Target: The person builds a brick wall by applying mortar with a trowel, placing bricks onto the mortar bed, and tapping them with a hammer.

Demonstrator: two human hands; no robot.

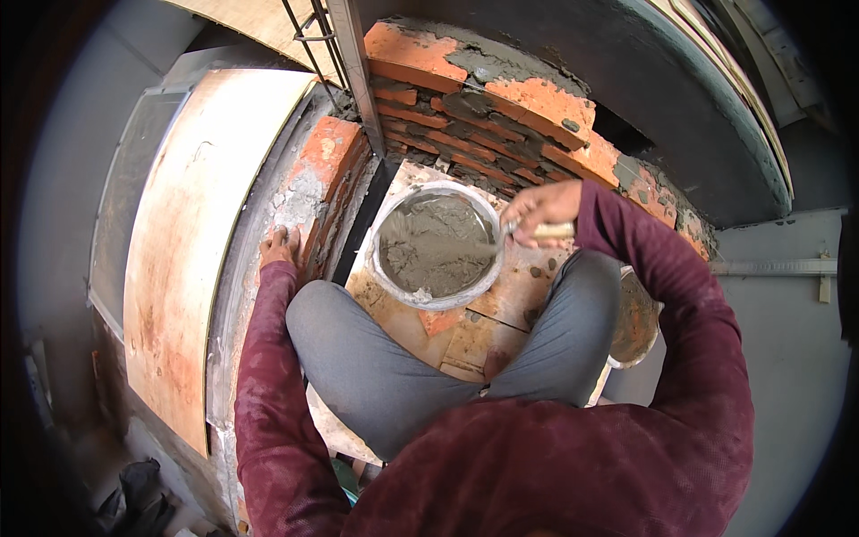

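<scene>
Right hand [541,208]: fingers clamped on pale-handled tool [557,231]; far end blurred.
Tool position: at right rim of white bucket [385,279].
Bucket contents: wet grey mortar [438,237].
Left hand [279,246]: fingers slightly apart, resting on brick ledge [327,152].

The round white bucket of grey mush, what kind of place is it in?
Probably a building site: the round white bucket holds wet-looking grey mortar, a rough orange-red brick wall has uneven grey mortar between its bricks, and thin dark metal rods stand bare nearby.
</scene>
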